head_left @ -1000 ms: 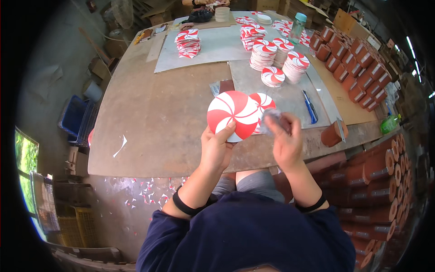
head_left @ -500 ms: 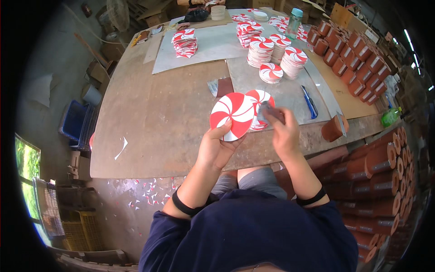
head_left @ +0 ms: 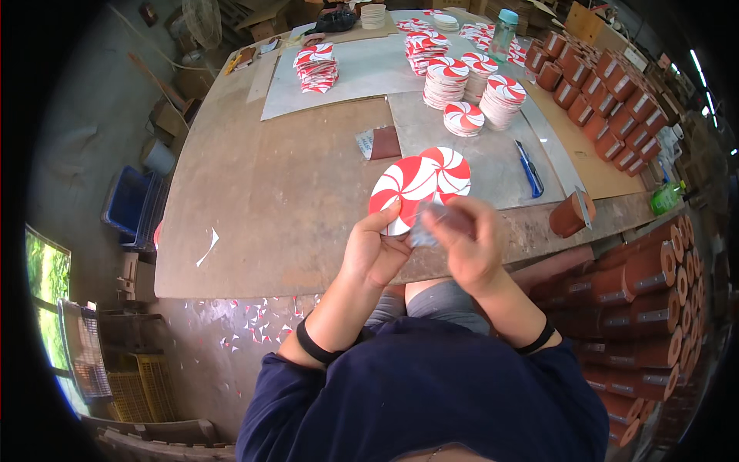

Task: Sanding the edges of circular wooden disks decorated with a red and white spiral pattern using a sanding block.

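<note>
Surface: a large brown wooden worktable (head_left: 277, 200), worn and scuffed, with a pale grey sheet (head_left: 362, 73) laid across its far part and a second grey sheet (head_left: 493, 154) just right of centre.
Room: a workshop with a concrete floor (head_left: 92, 100); a blue crate (head_left: 131, 208) stands left of the table, and red and white paper scraps (head_left: 254, 331) lie scattered on the floor under the near edge.
Left hand (head_left: 376, 250): fingers closed on the lower left rim of the disc, thumb on its face.
Right hand (head_left: 469, 242): fingers pinched together on a small greyish scrap (head_left: 423, 231) pressed against the disc's lower right edge; what the scrap is cannot be told.
Disc: one round red-and-white swirl disc (head_left: 412, 189) held up over the near table edge, between both hands; a second like disc shows just behind it.
Stacks of discs: about seven swirl stacks on the far sheets, one off to the left (head_left: 315, 68) and a low one (head_left: 464, 117) nearest the hands; the farthest are too crowded to count surely.
Blue cutter: one blue-handled knife (head_left: 530, 168) on the right grey sheet.
Sanding block: one small reddish block (head_left: 379, 143) beside the sheet's edge.
Terracotta tubes: many brown cylinders (head_left: 616, 100) in rows along the right side, one (head_left: 571, 214) standing alone at the near right corner.
Bottles: one clear bottle (head_left: 502, 35) with a blue cap far back, one green bottle (head_left: 667, 196) on the right.
Wristbands: two black bands, one on each wrist.
</note>
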Demonstrator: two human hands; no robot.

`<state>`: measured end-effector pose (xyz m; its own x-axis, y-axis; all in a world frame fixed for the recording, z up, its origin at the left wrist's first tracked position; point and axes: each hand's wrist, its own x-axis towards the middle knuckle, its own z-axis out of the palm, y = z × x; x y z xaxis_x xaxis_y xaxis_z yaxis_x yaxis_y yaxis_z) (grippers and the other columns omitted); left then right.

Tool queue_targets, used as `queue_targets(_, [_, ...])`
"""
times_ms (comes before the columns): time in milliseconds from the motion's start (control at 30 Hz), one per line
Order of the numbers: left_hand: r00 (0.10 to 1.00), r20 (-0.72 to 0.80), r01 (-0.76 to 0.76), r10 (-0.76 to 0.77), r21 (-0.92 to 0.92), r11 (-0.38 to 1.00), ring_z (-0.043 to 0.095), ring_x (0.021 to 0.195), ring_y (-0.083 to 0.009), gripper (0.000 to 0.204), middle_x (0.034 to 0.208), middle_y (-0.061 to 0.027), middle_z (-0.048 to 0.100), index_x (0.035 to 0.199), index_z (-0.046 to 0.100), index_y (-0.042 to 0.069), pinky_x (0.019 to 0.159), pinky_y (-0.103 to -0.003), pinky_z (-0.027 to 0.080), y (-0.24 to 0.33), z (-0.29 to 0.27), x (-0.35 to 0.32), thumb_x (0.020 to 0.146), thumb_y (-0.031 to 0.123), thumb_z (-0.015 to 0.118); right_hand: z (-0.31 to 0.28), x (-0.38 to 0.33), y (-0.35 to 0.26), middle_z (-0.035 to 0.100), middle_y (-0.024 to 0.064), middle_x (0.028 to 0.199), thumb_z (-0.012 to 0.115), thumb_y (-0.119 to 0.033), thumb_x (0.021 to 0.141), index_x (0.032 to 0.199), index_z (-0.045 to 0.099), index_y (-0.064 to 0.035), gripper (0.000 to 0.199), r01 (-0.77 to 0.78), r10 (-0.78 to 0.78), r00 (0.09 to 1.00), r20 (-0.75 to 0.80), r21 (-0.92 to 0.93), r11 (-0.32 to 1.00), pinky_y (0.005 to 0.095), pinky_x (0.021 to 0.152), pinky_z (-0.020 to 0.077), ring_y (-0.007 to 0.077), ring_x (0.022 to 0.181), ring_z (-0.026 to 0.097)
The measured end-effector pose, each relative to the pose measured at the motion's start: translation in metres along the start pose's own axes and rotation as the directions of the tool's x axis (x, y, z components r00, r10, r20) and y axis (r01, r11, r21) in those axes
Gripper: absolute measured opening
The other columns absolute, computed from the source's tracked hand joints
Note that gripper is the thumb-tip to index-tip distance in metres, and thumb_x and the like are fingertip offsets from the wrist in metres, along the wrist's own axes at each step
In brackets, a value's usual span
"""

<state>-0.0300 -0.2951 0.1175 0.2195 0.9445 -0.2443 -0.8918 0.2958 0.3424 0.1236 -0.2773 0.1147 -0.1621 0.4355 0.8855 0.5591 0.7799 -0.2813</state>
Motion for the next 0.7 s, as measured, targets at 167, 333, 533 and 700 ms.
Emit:
queue_targets(167, [0.981,-0.191,-0.029,0.039,0.055,0.998,0.054,0.093,-0.0188,0.026,0.102,-0.01,0.055,0.107,0.044,0.0,0.081,-0.033,0.044,0.001,0.007,-0.002,0.082,0.008,0.046,-0.001,-0.001,0.023,0.052,0.0078,0.085,0.059,-0.003,0.067,0.096,0.063,-0.0174,0.032,0.015,-0.01,0.998,0.058,-0.08,0.997,0.0301,0.057,0.0434,0.0217,0.07,0.053])
queue_targets(333, [0.998,0.044,0.044,-0.046,0.038,0.998,0.052,0.097,-0.0208,0.031,0.106,-0.0101,0.053,0.111,0.042,0.002,0.082,-0.035,0.042,0.004,-0.005,0.003,0.081,0.009,0.047,-0.008,0.008,-0.013,0.052,0.0086,0.085,0.058,-0.002,0.066,0.096,0.062,-0.015,0.033,0.191,-0.196,0.971,0.14,0.045,0.981,0.0311,0.058,0.0435,0.025,0.072,0.053])
queue_targets(533, [0.999,0.027,0.024,-0.025,0.042,0.999,0.055,0.092,-0.0183,0.03,0.102,-0.0072,0.056,0.11,0.044,0.004,0.074,-0.032,0.046,0.01,-0.009,-0.003,0.081,0.01,0.048,-0.012,0.012,0.016,0.052,0.009,0.085,0.053,0.004,0.068,0.098,0.061,-0.0129,0.035,-0.167,0.168,0.985,0.037,-0.027,0.986,0.0315,0.063,0.0444,0.0241,0.073,0.053])
queue_targets(700, [0.995,0.076,0.058,-0.064,0.072,0.996,0.057,0.086,-0.0179,0.028,0.097,-0.0067,0.057,0.107,0.046,0.003,0.069,-0.032,0.047,0.008,-0.009,-0.002,0.081,0.012,0.049,-0.011,0.016,-0.006,0.051,0.0084,0.087,0.056,0.003,0.066,0.097,0.062,-0.0133,0.035,0.04,-0.049,0.996,0.07,0.117,0.992,0.0291,0.061,0.0444,0.0233,0.073,0.053])
